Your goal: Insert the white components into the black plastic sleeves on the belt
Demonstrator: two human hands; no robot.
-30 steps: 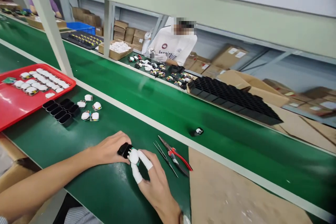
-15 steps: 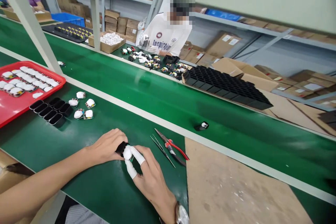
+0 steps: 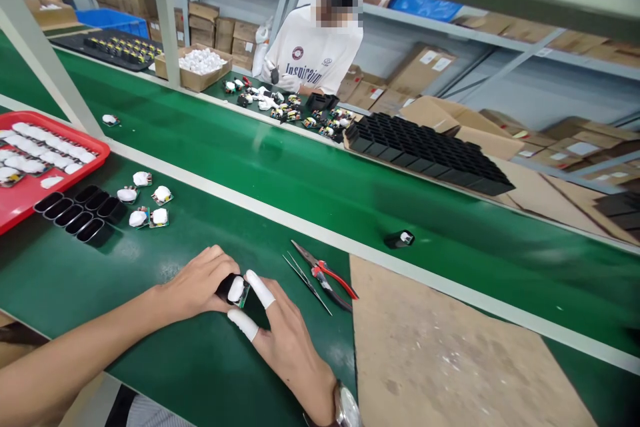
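My left hand (image 3: 203, 280) is closed around a black plastic housing (image 3: 225, 288). A small circuit board with a white padded top (image 3: 237, 290) sits at the housing's mouth, partly inside it, its green edge showing. Around that board my right hand (image 3: 287, 330) has thumb and index finger spread, both in white finger cots. The index fingertip is very close to the board; I cannot tell whether it touches. Tweezers (image 3: 309, 285) and red-handled pliers (image 3: 327, 279) lie right of my hands. Several white-topped boards (image 3: 160, 217) lie to the left, beside several black housings (image 3: 91, 229).
A red tray (image 3: 103, 152) of white-topped boards stands at far left. On the green conveyor belt (image 3: 300, 180) lie a filled housing (image 3: 400, 239) and a loose board (image 3: 111, 120). Cardboard (image 3: 450, 347) covers the bench at right. A co-worker (image 3: 320, 47) sits opposite, beside stacked black housings (image 3: 425, 153).
My right thumb and index finger have spread from the white-topped board, which they were pinching. The filled housing on the belt has shifted right, and the loose board at left shows more fully.
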